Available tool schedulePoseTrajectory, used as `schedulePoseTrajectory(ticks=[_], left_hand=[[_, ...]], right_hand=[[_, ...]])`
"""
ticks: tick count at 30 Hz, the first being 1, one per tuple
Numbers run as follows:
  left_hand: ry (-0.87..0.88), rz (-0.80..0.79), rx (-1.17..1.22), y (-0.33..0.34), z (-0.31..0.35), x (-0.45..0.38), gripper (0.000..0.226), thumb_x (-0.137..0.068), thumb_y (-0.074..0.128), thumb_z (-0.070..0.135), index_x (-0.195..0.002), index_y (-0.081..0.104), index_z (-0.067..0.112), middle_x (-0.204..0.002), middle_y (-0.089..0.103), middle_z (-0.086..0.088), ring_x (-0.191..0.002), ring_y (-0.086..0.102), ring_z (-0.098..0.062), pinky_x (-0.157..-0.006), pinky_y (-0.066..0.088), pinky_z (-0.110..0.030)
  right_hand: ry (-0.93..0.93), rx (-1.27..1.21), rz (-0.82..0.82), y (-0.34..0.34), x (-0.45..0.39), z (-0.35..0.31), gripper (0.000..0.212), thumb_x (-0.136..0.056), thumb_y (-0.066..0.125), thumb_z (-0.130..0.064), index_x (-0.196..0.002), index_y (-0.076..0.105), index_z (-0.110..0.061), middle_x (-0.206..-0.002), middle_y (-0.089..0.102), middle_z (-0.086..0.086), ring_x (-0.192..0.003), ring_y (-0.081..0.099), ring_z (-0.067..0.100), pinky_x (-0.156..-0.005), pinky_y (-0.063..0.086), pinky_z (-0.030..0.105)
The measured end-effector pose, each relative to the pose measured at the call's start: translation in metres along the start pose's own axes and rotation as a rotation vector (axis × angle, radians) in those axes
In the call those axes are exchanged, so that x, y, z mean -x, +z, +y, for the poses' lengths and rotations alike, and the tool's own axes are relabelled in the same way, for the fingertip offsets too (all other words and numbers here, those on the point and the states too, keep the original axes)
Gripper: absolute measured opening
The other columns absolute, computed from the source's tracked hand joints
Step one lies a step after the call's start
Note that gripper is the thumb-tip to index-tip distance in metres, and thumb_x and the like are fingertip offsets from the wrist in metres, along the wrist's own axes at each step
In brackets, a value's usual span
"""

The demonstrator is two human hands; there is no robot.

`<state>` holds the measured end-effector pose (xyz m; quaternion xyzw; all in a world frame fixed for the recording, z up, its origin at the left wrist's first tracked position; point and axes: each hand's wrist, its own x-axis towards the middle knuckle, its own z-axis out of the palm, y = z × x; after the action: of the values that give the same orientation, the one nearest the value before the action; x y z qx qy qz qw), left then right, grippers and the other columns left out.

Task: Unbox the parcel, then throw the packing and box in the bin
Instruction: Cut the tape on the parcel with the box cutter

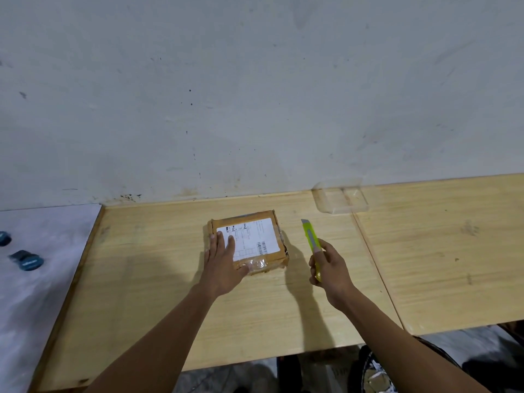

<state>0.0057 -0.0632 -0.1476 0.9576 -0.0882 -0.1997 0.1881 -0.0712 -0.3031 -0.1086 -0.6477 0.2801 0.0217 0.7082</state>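
Note:
A small brown cardboard parcel (256,236) with a white shipping label and clear tape lies flat on the wooden table (158,279), near the wall. My left hand (222,262) rests flat on the parcel's near left corner, fingers spread over the label. My right hand (329,269) hovers to the right of the parcel, closed around a yellow-green utility knife (311,239) whose blade tip points away toward the wall. The knife does not touch the parcel. Under the table's front edge at the lower right, a dark bin (374,373) holding scraps is partly visible.
A clear plastic tray (341,198) sits at the back against the wall, right of the parcel. A second wooden tabletop (453,251) adjoins on the right. On the left, a white surface (34,279) carries two dark blue round objects (27,260).

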Motion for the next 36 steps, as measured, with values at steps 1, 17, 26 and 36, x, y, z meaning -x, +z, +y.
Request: schedulePoseTrajectory(ticks=[1,17,26,36], left_hand=[[0.001,0.0,0.001,0.0,0.0,0.0,0.096,-0.09,0.049,0.06,-0.155,-0.005,0.015,-0.159,-0.025,-0.009,-0.144,-0.03,-0.024,-0.12,-0.005,-0.045],[-0.013,-0.007,-0.001,0.003,-0.006,0.001,0.096,-0.09,0.049,0.061,-0.155,-0.004,0.015,-0.16,-0.024,-0.009,-0.145,-0.029,-0.024,-0.12,-0.003,-0.047],[-0.027,-0.005,-0.006,0.007,-0.006,0.005,0.096,-0.09,0.049,0.061,-0.155,-0.004,0.015,-0.161,-0.022,-0.01,-0.146,-0.027,-0.025,-0.12,-0.002,-0.046],[0.034,0.101,-0.017,0.004,-0.002,-0.006,0.093,-0.088,0.058,0.054,-0.154,0.009,0.011,-0.162,-0.01,-0.015,-0.149,-0.018,-0.03,-0.121,0.004,-0.045]], right_hand=[[-0.006,0.009,-0.011,0.0,0.002,0.0,0.032,-0.102,0.044,-0.019,-0.129,0.053,-0.033,-0.076,0.051,0.006,-0.06,0.042,0.016,-0.049,0.039,0.028],[-0.023,0.05,-0.021,-0.004,-0.003,0.005,0.049,-0.099,0.04,-0.007,-0.14,0.047,-0.033,-0.067,0.044,0.003,-0.055,0.035,0.014,-0.047,0.029,0.026],[0.065,0.123,-0.072,-0.005,-0.008,0.021,0.045,-0.101,0.044,-0.014,-0.137,0.042,-0.041,-0.082,0.053,0.004,-0.064,0.042,0.015,-0.054,0.039,0.028],[0.064,0.333,0.286,0.009,-0.115,0.007,0.026,-0.092,0.062,-0.02,-0.114,0.064,-0.007,-0.094,0.065,0.017,-0.08,0.057,0.029,-0.07,0.047,0.038]])
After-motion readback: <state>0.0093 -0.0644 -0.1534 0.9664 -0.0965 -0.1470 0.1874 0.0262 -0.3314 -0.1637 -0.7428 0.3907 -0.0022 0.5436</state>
